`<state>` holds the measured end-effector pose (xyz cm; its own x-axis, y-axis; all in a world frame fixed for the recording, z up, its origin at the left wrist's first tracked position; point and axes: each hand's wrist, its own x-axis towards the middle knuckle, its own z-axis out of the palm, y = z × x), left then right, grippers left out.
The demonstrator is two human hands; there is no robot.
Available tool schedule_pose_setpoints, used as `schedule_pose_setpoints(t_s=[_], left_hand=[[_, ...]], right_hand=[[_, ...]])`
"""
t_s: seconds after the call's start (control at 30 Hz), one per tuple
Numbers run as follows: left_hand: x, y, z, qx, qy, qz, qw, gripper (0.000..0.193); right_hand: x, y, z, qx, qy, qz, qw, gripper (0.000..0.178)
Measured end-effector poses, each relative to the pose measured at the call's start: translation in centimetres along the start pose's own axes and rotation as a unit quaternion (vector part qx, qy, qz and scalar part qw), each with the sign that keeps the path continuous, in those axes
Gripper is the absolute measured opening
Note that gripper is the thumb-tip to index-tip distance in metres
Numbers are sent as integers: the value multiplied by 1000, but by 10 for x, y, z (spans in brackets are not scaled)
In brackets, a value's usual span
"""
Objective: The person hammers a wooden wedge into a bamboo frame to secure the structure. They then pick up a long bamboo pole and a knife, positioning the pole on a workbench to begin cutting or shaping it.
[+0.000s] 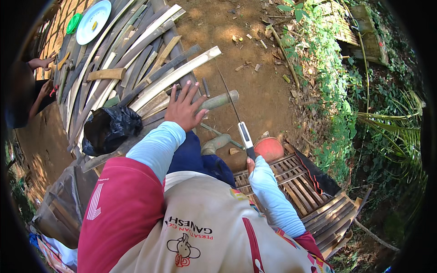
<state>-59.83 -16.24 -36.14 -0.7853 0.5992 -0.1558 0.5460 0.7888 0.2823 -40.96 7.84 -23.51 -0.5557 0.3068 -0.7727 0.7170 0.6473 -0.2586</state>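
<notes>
My right hand [251, 164] is closed around the grip of a hand saw [246, 136] with a white-and-black handle. Its long thin blade points away from me, running just past the cut end of a round bamboo pole [218, 102]; I cannot tell whether the two touch. My left hand [183, 108] lies flat with its fingers spread, over the near part of that pole and beside a pale split bamboo strip [177, 77]. Under and around it, many more bamboo strips [132, 50] are heaped on a low bench.
A black plastic bag [129, 123] sits on the strips. Farther back are a pale blue plate [94, 22] and a green bowl-like piece [73, 23]. Another person's hand [43, 62] is at left. A red bucket [268, 149] and a slatted bamboo bench [291, 182] stand at right, near plants.
</notes>
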Motion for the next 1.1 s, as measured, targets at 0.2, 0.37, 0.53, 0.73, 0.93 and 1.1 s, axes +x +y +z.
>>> schedule_pose_setpoints(t_s=[0.2,0.37,0.53,0.73,0.93,1.1], left_hand=[[2,2,-4,-9,6,-2,1000,46],[-2,-1,-2,-2,13,-10,1000,44],[-1,2,-2,3,26,-4,1000,44],[-6,0,0,-5,18,-20,1000,44],[2,-2,-1,19,8,-38,999,45],[3,-4,-3,-6,20,-20,1000,45]], right_hand=[[-44,5,-9,56,-20,28,998,44],[-29,72,31,43,-5,-9,999,42],[25,-21,-1,-12,-14,6,1000,43],[-33,74,29,70,0,-28,997,47],[45,-17,7,-30,30,-59,997,51],[-47,8,-24,41,-21,11,999,42]])
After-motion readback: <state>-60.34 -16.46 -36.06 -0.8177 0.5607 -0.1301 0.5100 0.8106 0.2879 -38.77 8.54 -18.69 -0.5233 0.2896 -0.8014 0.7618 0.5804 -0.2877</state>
